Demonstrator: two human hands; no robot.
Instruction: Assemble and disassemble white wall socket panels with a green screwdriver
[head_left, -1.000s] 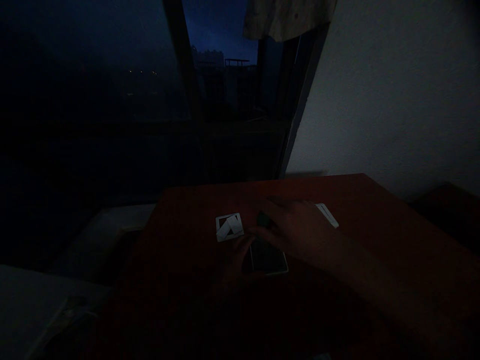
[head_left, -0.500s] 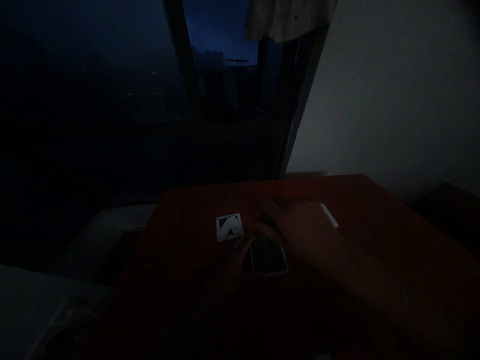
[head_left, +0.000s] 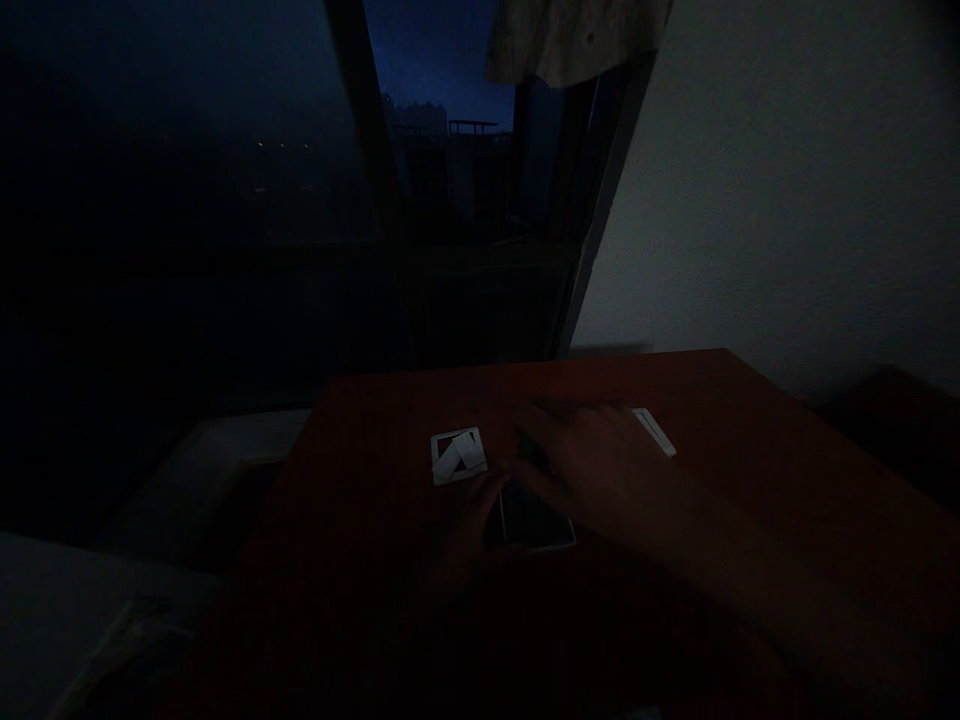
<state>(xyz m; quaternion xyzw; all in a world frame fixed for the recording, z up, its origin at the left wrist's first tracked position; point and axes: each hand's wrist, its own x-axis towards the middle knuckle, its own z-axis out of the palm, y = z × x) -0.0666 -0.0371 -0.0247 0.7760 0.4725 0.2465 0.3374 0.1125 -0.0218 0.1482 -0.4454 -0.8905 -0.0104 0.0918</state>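
A dark rectangular panel with a thin pale rim (head_left: 540, 525) lies on the red-brown table (head_left: 360, 440) between my hands. At its left side is my left hand (head_left: 469, 530), thumb and fingers curved round the edge and very dim. My right hand (head_left: 600, 460) reaches over the panel's far end with bent fingers. Between its thumb and forefinger shows a dark green piece (head_left: 529, 449), mostly hidden and too dark to name. Just beyond my left fingertips rests a white square frame (head_left: 435, 460) with pale flat pieces (head_left: 461, 454) lying across it.
Past my right hand lies a white frame-like strip (head_left: 656, 432), partly covered by the knuckles. A window (head_left: 450, 250) and a pale wall (head_left: 780, 200) stand behind the table. The room is very dark. A pale scrap (head_left: 643, 713) shows at the bottom edge.
My right hand has shifted slightly, and a little more of the white strip behind it shows. The green piece shows less. My left hand stays at the panel's edge.
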